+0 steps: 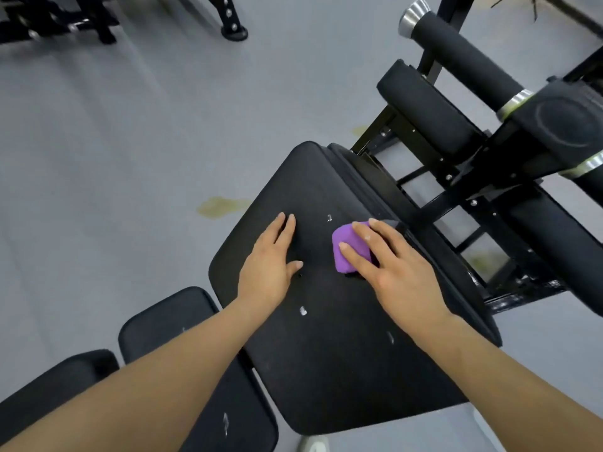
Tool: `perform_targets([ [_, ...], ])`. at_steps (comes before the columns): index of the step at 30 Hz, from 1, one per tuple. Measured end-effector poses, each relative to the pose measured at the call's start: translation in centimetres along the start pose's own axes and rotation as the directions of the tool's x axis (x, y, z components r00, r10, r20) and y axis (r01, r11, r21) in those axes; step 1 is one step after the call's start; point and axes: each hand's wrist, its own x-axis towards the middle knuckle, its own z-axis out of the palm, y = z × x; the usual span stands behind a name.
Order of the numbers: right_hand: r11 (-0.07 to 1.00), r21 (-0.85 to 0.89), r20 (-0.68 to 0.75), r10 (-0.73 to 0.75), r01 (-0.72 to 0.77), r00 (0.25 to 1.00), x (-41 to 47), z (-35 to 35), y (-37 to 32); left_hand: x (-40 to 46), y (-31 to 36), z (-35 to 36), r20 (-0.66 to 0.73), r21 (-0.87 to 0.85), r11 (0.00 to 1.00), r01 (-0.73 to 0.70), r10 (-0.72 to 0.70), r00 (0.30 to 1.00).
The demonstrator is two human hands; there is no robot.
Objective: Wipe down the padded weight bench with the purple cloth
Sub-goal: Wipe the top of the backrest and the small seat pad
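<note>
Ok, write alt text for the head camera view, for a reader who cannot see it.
A person's right hand presses a folded purple cloth flat onto a black padded weight bench, while the left hand rests open on the pad beside it. Small white scuffs mark the padding; grey floor surrounds the bench.

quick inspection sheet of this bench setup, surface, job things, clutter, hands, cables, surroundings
surface: black padded bench, several small white nicks in the padding
job's things: purple cloth folded small, lying on the pad near its right edge
clutter: nothing seen
hands: left hand flat on the pad, fingers straight; right hand pressing the cloth with straight fingers
cables: nothing seen
surroundings: grey floor with yellowish stains; black roller pads with chrome caps on a black frame; two smaller black pads at lower left
</note>
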Motion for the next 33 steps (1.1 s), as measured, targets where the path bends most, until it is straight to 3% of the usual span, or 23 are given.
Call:
perform_targets([
  [3, 0.998, 0.007, 0.016, -0.069, 0.069, 0.998, 2.8, 0.1, 0.6, 0.2, -0.2, 0.2, -0.032, 0.001, 1.000, -0.003, 0.003, 0.999],
  [9, 0.996, 0.046, 0.099, 0.076, -0.081, 0.992, 12.1, 0.9, 0.0, 0.3, 0.0, 0.1, -0.040, 0.030, 1.000, 0.010, -0.009, 0.999],
  [13, 0.997, 0.064, 0.064, 0.029, -0.033, 0.998, 6.0, -0.3, -0.2, 0.3, 0.1, -0.3, -0.013, 0.021, 0.999, 0.026, -0.026, 1.000],
  [16, 0.998, 0.051, 0.155, -0.055, 0.047, 0.986, 1.2, -1.2, -0.5, 0.4, 0.3, -0.7, 0.002, 0.023, 0.999, 0.034, -0.034, 0.999],
  [22, 0.996, 0.035, 0.145, -0.091, 0.087, 0.985, 6.1, -0.1, 0.3, 0.3, 0.1, -0.2, -0.027, 0.018, 0.999, 0.040, -0.039, 0.999],
  [27, 0.996, 0.057, 0.152, 0.052, -0.061, 0.987, 12.6, 1.4, -1.1, 0.2, 0.1, 0.0, -0.035, 0.041, 0.999, 0.034, -0.033, 0.999],
  [31, 0.997, 0.065, 0.068, 0.046, -0.050, 0.997, 6.8, 0.5, -0.6, 0.3, -0.2, 0.1, -0.028, 0.018, 0.999, 0.039, -0.038, 0.999],
  [33, 0.998, 0.057, 0.092, -0.010, 0.005, 0.996, 3.3, -0.4, -0.5, 0.3, -0.2, 0.0, -0.025, 0.003, 0.999, 0.047, -0.046, 0.999],
])
